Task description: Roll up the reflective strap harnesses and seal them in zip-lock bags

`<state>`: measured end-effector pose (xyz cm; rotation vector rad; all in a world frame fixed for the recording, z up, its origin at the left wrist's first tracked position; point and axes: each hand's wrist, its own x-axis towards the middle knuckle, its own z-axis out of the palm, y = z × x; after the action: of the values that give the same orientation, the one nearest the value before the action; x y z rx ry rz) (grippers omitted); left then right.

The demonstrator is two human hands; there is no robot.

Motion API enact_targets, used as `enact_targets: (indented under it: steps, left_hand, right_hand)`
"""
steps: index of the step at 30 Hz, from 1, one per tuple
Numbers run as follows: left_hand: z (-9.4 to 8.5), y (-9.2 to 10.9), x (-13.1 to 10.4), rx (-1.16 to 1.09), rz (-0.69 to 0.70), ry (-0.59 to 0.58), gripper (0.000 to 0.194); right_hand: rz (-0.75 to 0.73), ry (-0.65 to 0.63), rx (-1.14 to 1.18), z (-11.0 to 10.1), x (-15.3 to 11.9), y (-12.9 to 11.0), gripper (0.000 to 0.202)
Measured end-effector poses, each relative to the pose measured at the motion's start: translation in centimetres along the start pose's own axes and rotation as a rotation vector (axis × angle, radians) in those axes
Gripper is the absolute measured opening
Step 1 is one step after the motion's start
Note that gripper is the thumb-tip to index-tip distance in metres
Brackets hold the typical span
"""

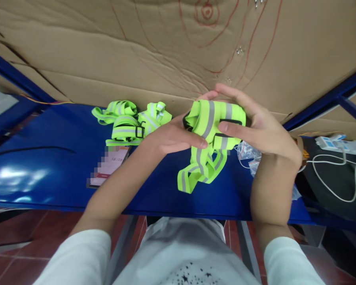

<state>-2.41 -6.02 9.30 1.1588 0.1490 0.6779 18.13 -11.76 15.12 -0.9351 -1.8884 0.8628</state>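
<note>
A neon yellow-green reflective strap [209, 120] with grey stripes is bundled between my two hands above the table. My left hand [178, 134] grips its left side, the thumb pressed on the front. From the right, my right hand [258, 122] wraps round the bundle, with its thumb across a black buckle and its fingers behind. Loose loops of the strap hang below the hands. Left of my left hand, more bundled reflective straps [127, 122] of the same colour lie on the table, one with a black buckle showing.
The blue table [47, 158] has a phone [111, 166] with a lit screen, partly blurred, beside my left forearm. Clear plastic bags [249, 154] lie by my right wrist. A white cable [329, 190] curls over a black surface at right. A cardboard panel [91, 51] stands behind.
</note>
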Motion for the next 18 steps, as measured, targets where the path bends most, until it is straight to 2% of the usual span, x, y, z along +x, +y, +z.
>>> enact_targets:
  steps: [4,9,12,15,18]
  left_hand:
    - [0.0,-0.3,0.1,-0.032,0.042,0.036,0.102]
    - [0.9,-0.7,0.3,-0.005,0.113,0.093,0.098]
    - [1.0,-1.3,0.7,0.009,0.067,0.122,0.081]
    - [1.0,-2.2,1.1,0.042,-0.050,0.025,0.058]
    - [1.1,-2.7,1.2,0.067,-0.054,-0.068,0.049]
  right_hand:
    - [-0.031,0.027,0.018,0.3,0.0,0.0,0.057]
    - [-0.091,0.130,-0.094,0.7,-0.2,0.8,0.049]
    - [-0.154,0.251,-0.131,0.7,-0.5,0.7,0.048]
    - [-0.224,0.334,-0.111,0.8,-0.8,0.1,0.045]
    - [-0.242,0.350,-0.152,0.9,-1.2,-0.9,0.043]
